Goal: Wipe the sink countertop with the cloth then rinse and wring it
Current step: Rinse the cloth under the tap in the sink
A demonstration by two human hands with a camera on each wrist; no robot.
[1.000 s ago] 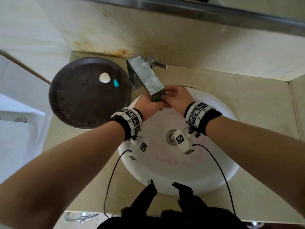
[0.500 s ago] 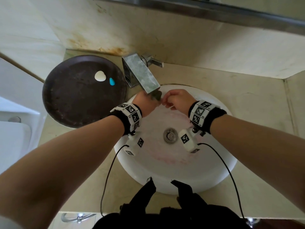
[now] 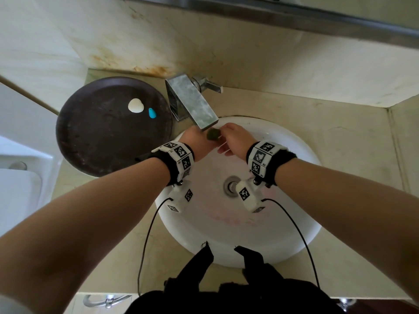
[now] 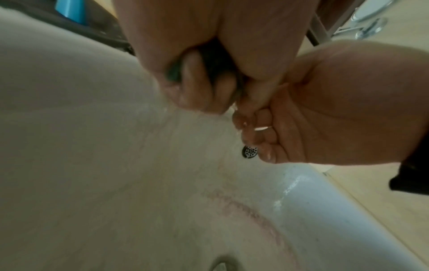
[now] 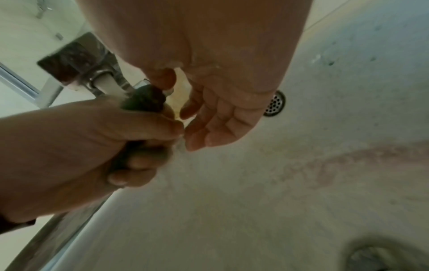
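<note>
Since a second ago the right hand [image 3: 234,141] has let go of the cloth [image 3: 213,134] and drawn slightly aside. From the head view, only a dark green wad shows under the tap [image 3: 192,103], over the sink [image 3: 294,234]. Seen from the right wrist, the left hand [image 5: 97,146] has its fingers curled tight round the cloth, while the right hand's fingers [image 5: 209,126] hang loosely, holding nothing. Only the left wrist view shows water running below the fist.
</note>
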